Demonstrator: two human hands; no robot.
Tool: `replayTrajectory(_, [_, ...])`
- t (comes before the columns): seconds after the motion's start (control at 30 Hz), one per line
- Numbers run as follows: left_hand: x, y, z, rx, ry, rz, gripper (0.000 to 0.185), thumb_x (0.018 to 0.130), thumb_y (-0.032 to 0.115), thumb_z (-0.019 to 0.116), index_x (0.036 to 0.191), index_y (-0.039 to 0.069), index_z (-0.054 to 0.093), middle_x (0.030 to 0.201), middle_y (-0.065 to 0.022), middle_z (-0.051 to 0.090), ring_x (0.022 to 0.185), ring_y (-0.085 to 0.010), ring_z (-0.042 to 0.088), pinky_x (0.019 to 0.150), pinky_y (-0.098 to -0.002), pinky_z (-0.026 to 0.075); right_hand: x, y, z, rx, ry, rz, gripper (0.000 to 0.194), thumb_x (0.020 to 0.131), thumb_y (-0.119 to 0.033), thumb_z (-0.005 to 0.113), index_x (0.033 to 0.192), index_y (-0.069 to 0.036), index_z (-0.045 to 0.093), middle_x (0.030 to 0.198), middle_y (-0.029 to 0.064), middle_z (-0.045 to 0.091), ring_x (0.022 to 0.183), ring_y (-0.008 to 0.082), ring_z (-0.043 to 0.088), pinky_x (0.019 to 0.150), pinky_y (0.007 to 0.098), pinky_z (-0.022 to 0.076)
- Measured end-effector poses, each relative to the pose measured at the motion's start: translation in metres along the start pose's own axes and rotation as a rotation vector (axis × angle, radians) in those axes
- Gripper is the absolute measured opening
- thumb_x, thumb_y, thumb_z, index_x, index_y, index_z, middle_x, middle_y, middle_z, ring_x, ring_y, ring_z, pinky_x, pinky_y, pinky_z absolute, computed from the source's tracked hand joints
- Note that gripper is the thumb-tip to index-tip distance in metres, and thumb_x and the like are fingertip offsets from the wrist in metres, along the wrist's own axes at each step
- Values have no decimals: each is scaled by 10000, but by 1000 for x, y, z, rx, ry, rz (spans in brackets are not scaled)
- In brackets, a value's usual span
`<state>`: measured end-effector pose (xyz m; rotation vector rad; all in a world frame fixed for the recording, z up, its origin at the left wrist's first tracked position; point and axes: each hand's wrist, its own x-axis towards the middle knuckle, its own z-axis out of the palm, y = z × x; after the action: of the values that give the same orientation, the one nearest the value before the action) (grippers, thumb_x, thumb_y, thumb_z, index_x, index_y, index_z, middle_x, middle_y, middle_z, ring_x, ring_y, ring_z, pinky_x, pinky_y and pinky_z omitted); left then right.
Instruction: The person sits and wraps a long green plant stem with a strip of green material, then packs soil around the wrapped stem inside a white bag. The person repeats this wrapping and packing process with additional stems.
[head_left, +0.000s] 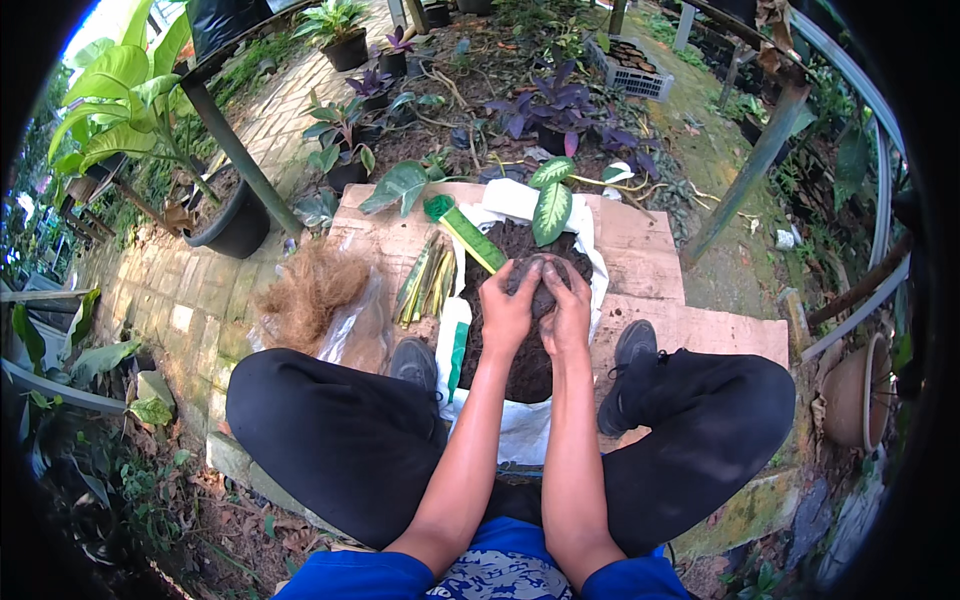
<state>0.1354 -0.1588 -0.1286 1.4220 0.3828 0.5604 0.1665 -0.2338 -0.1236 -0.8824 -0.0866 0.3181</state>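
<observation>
My left hand (507, 304) and my right hand (565, 307) are cupped together around a ball of dark soil (541, 294), thumbs on top. A leafy cutting (553, 213) rises just beyond the ball; whether its stem is inside is hidden. Below my hands lies an open white sack (598, 259) with loose dark soil (517, 366) in it. A variegated snake plant leaf piece (472, 240) leans over the sack's left edge, near a roll of green twine (439, 208). More cut leaf strips (426, 289) lie left of the sack.
Brown coconut fibre (319, 296) sits on a clear plastic bag (358, 319) at the left. Flattened cardboard (645, 259) lies under the sack. Green metal posts (240, 161) stand on both sides. Potted plants and a grey crate (634, 79) are farther off.
</observation>
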Motion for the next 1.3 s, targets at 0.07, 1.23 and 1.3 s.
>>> replayTrajectory(0.07, [2, -1, -1, 37, 1, -14, 278, 842, 154, 630, 990, -79, 591, 880, -88, 631, 770, -100, 562, 674, -245, 470, 1, -2, 0, 25, -1, 19, 192, 864, -81, 554, 1021, 24, 588, 946, 81, 608, 836, 118, 574, 737, 227, 459])
replayTrajectory(1.23, [5, -1, -4, -367, 182, -169, 304, 907, 223, 524, 1016, -46, 613, 896, -102, 633, 794, -151, 575, 735, -264, 455, -8, 2, 19, -81, -50, -62, 281, 827, -28, 602, 1094, -4, 521, 1035, 83, 573, 950, 146, 552, 824, 257, 458])
replayTrajectory(1.3, [8, 1, -7, -472, 38, -205, 301, 910, 219, 520, 1023, -45, 611, 914, -92, 630, 810, -137, 566, 740, -251, 450, -6, 1, 16, -23, -10, -24, 227, 854, -77, 592, 1064, -1, 546, 1000, 82, 592, 912, 139, 563, 818, 258, 457])
